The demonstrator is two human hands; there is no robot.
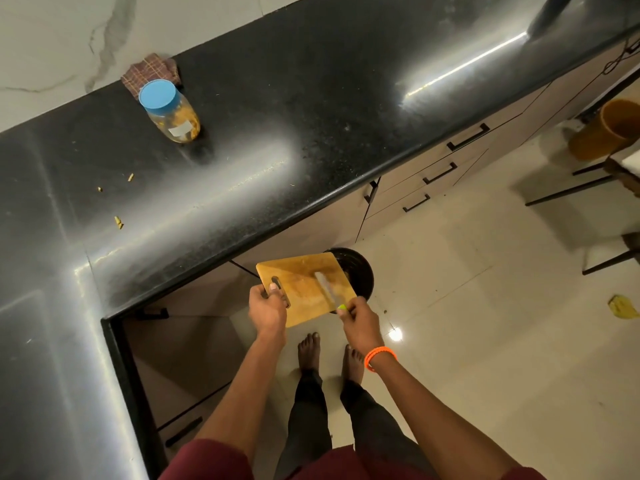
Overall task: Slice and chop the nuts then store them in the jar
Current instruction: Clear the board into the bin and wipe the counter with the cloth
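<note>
Left hand (267, 304) grips wooden cutting board (304, 289) by its handle slot, over black bin (358, 271); right hand (358, 318) clamped on knife (327, 289), blade flat on board. Jar (171, 110) w/ blue lid far left on counter (311, 116).

Black speckled table (311, 109); on it, blue-lidded jar (169, 110) with tan nuts, brown checked cloth (149, 72) behind jar. Yellow-wood board (304, 289), black bin (360, 275), orange wristband (379, 356).

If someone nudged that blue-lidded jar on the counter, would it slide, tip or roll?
The jar stands upright on a glossy black counter, so a low push would probably slide it. It looks squat and partly filled with nut pieces, so tipping seems unlikely. Its clear, round wall suggests that once knocked over it could roll.
</note>
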